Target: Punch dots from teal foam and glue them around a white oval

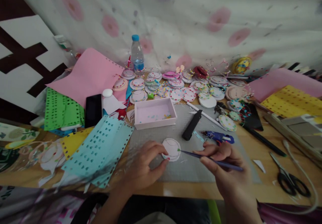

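A round white paper disc [171, 147] lies on the grey cutting mat [153, 136], with a pencil-like curve and a few coloured spots on it. The fingertips and thumb of my left hand [148, 163] pinch its left edge, where a red spot shows. In my right hand [223, 167] is a pair of slim dark purple tweezers [221, 164], gripped between thumb and fingers. Their tip meets a small green piece [178, 149] at the disc's right edge. Beyond the disc stands a shallow white box [155, 123] holding tiny coloured bits.
Decorated paper discs [176, 94] crowd the back by a water bottle [137, 54]. Right lie a black cutter [192, 125], a blue glue gun [218, 137] and scissors [289, 178]. Left are punched blue paper [95, 150], green paper [62, 111] and a phone [93, 110].
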Tool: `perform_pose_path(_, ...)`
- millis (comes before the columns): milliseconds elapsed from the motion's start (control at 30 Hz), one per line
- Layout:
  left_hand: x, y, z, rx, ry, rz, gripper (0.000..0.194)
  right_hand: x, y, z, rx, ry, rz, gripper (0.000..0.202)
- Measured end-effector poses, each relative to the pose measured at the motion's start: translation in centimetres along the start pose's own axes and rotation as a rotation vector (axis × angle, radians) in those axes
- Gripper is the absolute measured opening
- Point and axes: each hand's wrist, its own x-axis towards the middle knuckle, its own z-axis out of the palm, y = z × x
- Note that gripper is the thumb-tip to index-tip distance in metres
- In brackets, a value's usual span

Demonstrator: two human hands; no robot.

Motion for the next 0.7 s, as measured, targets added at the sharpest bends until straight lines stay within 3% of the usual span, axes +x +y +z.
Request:
perform_pose_path(200,0.4,-3.6,1.7,0.418,-0.215,0.148,0.036,-0.3,0.4,-1.5,0.106,0.069,0.095,0.027)
perform_pose_path(400,2.2,-4.3,1.0,0.605,-0.144,0.124,0.03,-0.4,1.1,-1.2,0.131,0.13,0.092,0.026)
perform_pose_path(533,1.5,-2.7,1.3,0.317,0.029,0.068,0.027,-0.6,0.9,-0.2,0.058,0.179,0.04,0.025)
perform_pose_path(600,0.5,-0.9,1.9,0.022,0.169,-0.094,0.018,-1.1,0.6,0.7,-0.058,0.219,-0.003,0.023)
perform_pose_path(633,0.0,0.2,2.2,-0.143,0.203,-0.215,0.024,-1.4,0.5,1.2,-0.133,0.21,-0.069,0.023)
perform_pose_path(700,-0.9,2.2,2.9,-0.461,0.076,-0.383,0.038,-2.0,0.4,2.3,-0.312,0.098,-0.277,0.022)
